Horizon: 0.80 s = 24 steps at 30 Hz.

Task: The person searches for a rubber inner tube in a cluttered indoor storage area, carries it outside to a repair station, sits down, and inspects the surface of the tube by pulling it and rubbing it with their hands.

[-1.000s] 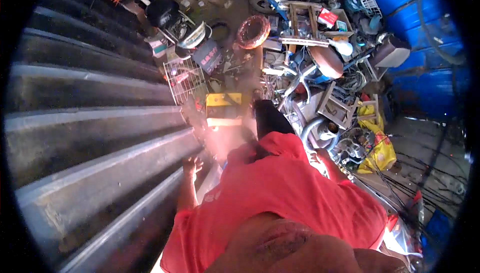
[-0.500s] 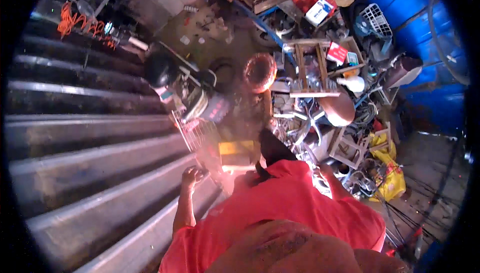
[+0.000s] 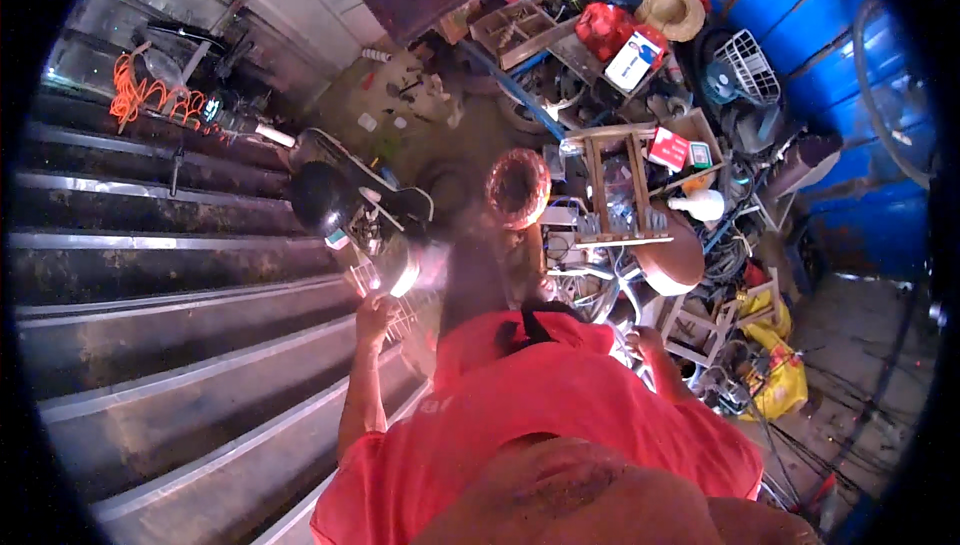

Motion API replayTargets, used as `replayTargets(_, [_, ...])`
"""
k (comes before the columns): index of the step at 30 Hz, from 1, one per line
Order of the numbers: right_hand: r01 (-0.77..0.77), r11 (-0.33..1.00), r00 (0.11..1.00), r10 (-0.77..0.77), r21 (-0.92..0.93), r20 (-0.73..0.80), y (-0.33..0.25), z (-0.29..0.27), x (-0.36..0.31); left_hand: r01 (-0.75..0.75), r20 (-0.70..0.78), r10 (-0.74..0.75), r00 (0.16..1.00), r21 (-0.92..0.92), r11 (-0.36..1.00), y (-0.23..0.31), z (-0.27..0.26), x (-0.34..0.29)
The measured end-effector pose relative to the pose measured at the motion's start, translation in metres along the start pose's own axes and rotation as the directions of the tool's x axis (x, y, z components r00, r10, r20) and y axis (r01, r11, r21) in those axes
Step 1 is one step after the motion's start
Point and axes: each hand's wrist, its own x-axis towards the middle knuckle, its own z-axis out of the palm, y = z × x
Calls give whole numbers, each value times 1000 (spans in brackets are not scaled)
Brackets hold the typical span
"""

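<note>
Left of centre, the left hand (image 3: 374,313) is at a wire rack (image 3: 402,321), though I cannot tell whether its fingers grip it. The right hand (image 3: 645,341), right of centre, is near a wooden frame (image 3: 712,329), its fingers unclear. Upper right, a white-and-blue box (image 3: 632,63) and a red box (image 3: 668,149) carry printing.

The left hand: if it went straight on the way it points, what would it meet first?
Probably the wire rack just beyond the left hand, though the depth between them is unclear.
</note>
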Motion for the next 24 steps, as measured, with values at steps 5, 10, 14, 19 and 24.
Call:
replayTargets(5, [42, 997, 998, -45, 59, 52, -15, 21, -1, -88, 59, 92, 994, -66, 994, 39, -8, 76])
replayTargets(10, [-188, 968, 982, 186, 167, 27, -70, 32, 33, -58, 127, 74, 989, -129, 990, 53, -6, 169])
replayTargets(14, [-194, 944, 979, 204, 266, -11, -120, 52, 75, -50, 200, 91, 976, -201, 978, 99, -15, 228])
replayTargets(19, [-203, 688, 947, -43, 697, 318, -198, 46, 160, -183, -14, 182, 983, -34, 983, 128, -100, 316])
replayTargets(24, [-193, 837, 981, 178, 511, 78, -322, 123, 139, -273, -92, 279, 956, 69, 959, 308, -99, 347])
